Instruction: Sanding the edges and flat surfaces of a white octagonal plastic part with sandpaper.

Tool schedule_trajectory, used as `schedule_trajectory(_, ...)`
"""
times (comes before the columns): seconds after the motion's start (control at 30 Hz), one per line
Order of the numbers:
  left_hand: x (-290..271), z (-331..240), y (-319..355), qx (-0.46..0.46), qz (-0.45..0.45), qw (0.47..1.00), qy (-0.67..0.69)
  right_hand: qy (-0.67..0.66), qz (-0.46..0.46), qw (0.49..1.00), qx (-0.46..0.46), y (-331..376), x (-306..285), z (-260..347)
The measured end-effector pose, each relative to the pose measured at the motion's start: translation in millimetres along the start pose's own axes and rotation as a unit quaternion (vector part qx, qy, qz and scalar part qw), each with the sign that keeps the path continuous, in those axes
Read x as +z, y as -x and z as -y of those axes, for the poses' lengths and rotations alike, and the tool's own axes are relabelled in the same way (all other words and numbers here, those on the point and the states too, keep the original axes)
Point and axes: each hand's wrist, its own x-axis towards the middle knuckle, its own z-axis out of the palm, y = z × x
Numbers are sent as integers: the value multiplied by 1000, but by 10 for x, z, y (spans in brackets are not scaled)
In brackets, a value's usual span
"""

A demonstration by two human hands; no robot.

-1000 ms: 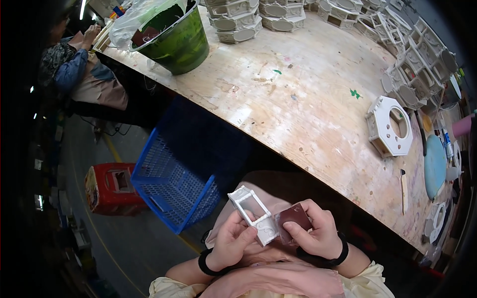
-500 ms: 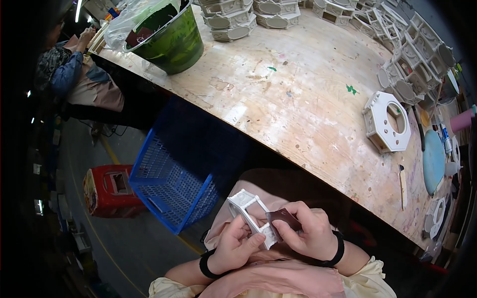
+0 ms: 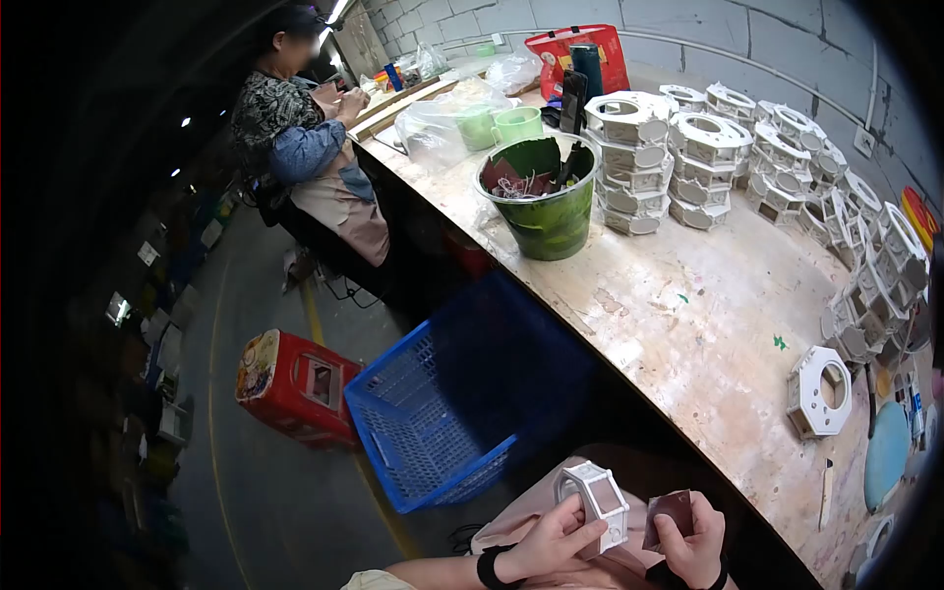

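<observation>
Over my lap, my left hand (image 3: 544, 544) grips a small off-white frame with angled sides and openings (image 3: 607, 500). Its fingers wrap the lower edge, and one end shows an oval opening. To its right, my right hand (image 3: 700, 547) pinches a folded piece of dark brown sandpaper (image 3: 671, 511) between thumb and fingers. A small gap separates the sandpaper from the frame. On the table to the right lies a larger white octagonal frame (image 3: 804, 401) with a round opening, apart from both hands.
A blue plastic basket (image 3: 433, 484) and a red stool (image 3: 285, 408) stand on the floor at left. On the table (image 3: 678, 344) are a green bucket (image 3: 546, 228), stacked white frames (image 3: 629, 182), a blue oval pad (image 3: 887, 452) and a knife-like tool (image 3: 826, 497). Another person (image 3: 315, 147) works at the far left.
The view has swung left and up. The sandpaper, which was against the frame, is now apart from it. The frame has been turned in my left hand.
</observation>
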Motion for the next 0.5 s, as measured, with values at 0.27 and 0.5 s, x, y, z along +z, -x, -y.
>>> schedule_trajectory(0.27, -49, 115, 195, 114, -47, 991, -44, -35, 20, 996, 73, 300, 99, 266)
schedule_trajectory(0.5, -208, 259, 514, 172, -85, 981, -8, -63, 29, 995, 70, 574, 307, 474)
